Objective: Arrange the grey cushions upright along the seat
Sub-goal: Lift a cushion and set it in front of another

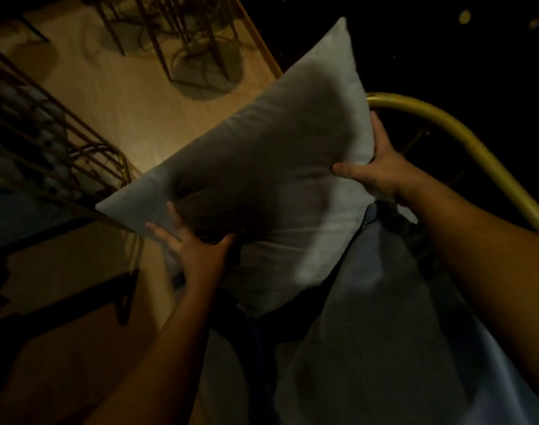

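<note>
From the head camera, the scene was dim and somewhat blurred; a grey cushion (262,167) filled the middle of the view, held up between both hands and tilted, one corner pointing to the upper right and another to the left; the left hand (194,250) gripped its lower left edge, thumb pressed into the front face and fingers spread along the edge and behind it; the right hand (381,167) clasped the right edge, thumb lying across the front and fingers curled round the side; the fabric puckered where each hand squeezed it; both bare forearms reached up from the bottom of the frame.

Below the held cushion and to its right lay a second grey cushion (384,302), paler with a bluish cast, stretching toward the lower right corner; whether it stood upright or lay flat could not be told in the dark; the lower corner of the held cushion overlapped it or sat just beside it.

A curved brass-coloured rail (464,136) arched behind the right hand, from near the cushion's right edge to the right border of the frame; beyond it all was black.

To the left a light wooden floor (124,111) showed, lit warmly; thin metal furniture legs (188,41) stood on it at the top, and a brass wire frame (62,142) crossed the left side.
</note>
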`<state>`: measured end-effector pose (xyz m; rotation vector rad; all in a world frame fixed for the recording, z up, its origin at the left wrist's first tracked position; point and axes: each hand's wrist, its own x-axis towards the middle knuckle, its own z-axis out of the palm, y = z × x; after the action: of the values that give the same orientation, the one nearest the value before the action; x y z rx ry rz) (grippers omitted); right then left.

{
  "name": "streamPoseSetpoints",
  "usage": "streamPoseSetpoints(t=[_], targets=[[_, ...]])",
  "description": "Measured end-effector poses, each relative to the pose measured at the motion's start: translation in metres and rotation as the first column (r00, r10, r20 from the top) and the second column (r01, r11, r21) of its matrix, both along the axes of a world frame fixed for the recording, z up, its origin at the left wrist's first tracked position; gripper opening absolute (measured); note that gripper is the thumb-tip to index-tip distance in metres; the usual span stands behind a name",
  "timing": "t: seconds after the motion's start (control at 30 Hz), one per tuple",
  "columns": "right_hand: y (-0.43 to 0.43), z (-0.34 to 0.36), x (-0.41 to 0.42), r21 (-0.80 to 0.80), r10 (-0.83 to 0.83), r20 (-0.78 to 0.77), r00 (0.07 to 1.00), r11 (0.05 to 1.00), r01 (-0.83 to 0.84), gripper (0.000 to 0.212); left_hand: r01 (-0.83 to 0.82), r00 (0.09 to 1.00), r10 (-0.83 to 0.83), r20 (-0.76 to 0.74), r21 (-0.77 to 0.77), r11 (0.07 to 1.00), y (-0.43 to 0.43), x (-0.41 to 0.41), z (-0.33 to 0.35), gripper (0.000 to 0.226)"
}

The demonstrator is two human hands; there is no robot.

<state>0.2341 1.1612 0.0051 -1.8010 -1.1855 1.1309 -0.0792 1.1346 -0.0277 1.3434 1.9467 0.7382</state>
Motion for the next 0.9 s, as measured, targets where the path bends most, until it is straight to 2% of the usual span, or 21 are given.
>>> streamPoseSetpoints(t=[0.07,0.13,0.4,0.63,0.83,0.9], targets=[[-0.002,-0.003,0.000,0.007,-0.016,-0.024,1.000,1.000,0.016,0.131,-0.075,0.992,0.078,0.095,-0.035,0.997,0.003,0.001,-0.001,0.118],[-0.006,-0.003,-0.002,0.014,-0.032,-0.041,0.999,0.999,0.032,0.131,-0.107,0.983,0.106,0.151,-0.004,0.994,0.005,-0.004,-0.001,0.113],[-0.034,0.034,-0.016,0.162,0.023,-0.074,0.997,0.987,-0.011,0.106,-0.078,0.976,0.028,0.218,0.223,0.972,0.001,0.002,0.038,0.109],[-0.057,0.107,-0.027,0.278,-0.227,-0.143,0.963,0.925,0.259,0.088,0.025,0.968,-0.125,0.218,0.413,0.910,0.030,0.012,0.130,0.110],[-0.063,0.211,-0.035,0.478,-0.308,-0.098,0.946,0.820,0.316,0.081,0.124,0.943,-0.268,0.198,0.537,0.834,0.048,0.014,0.240,0.113],[-0.075,0.246,-0.037,0.524,-0.356,-0.070,0.932,0.781,0.338,0.076,0.150,0.931,-0.298,0.209,0.525,0.837,0.046,0.019,0.272,0.108]])
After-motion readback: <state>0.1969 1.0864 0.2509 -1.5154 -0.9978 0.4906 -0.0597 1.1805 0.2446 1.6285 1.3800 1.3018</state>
